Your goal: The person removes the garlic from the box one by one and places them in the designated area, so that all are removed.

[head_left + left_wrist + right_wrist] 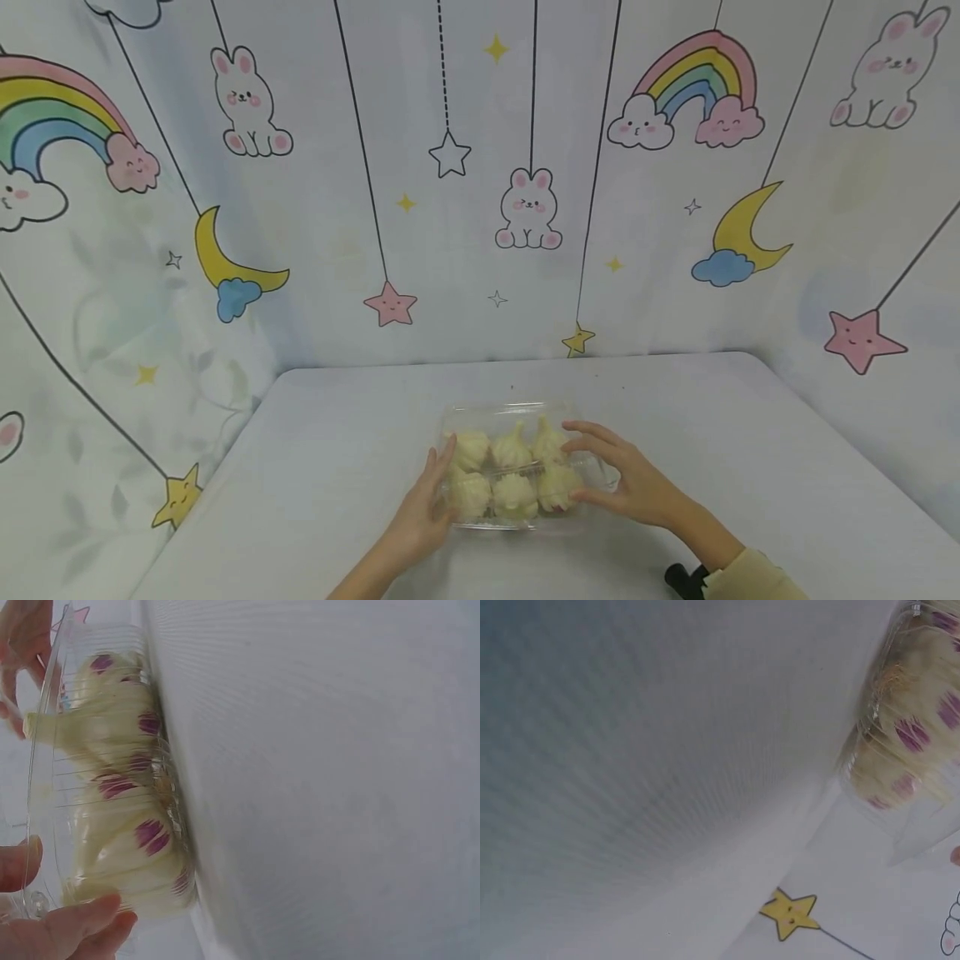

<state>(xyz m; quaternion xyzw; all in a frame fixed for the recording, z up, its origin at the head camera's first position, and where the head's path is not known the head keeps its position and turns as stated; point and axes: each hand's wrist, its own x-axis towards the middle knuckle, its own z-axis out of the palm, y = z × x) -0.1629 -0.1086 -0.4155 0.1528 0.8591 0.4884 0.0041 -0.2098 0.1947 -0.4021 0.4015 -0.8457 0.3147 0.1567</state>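
Note:
A clear plastic box (517, 407) with its see-through lid over it sits on the table. Several pale garlic bulbs (513, 496) with purple patches lie in two rows inside. My left hand (420, 517) holds the box's left end; in the left wrist view its thumb (21, 864) is at the lid edge and its fingers (86, 922) lie against the side. My right hand (630, 479) grips the right end, fingers bent over the far part and thumb near the front corner. The right wrist view shows the garlic (911, 720) through the plastic at its right edge.
The white table (360, 417) carries the box near its middle. A black object (684, 581) shows beside the right sleeve (753, 575). Behind the table hangs a backdrop (450, 250) printed with rabbits, stars and rainbows.

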